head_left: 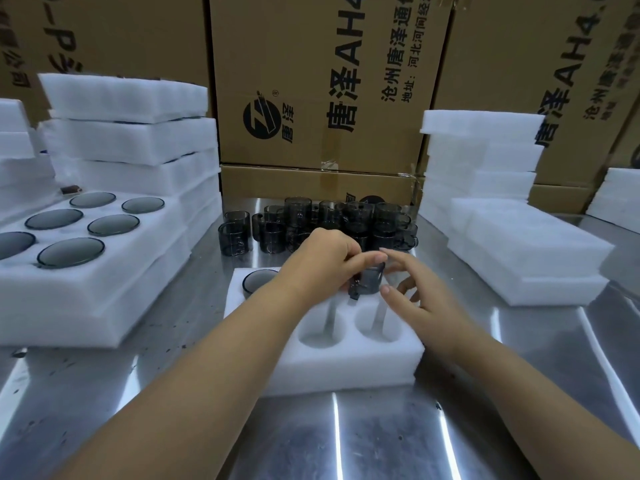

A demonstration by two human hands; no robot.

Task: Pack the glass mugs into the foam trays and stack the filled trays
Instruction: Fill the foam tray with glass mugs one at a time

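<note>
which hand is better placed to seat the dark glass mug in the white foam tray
Left, probably. The left hand grips the dark smoky glass mug above the white foam tray, while the right hand hovers open beside it, fingers spread, gripping nothing.

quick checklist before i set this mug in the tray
1. Left grip on the mug: ok, fingers curl round it.
2. Right grip free to guide: ok, open beside the mug.
3. Room in the tray: ok, both near pockets are empty.
4. Pocket right under the mug: cannot tell, the hands hide it.
5. Mug turned the right way: cannot tell, blurred.
6. Seated mug at the far left: ok, down in its pocket.
</note>
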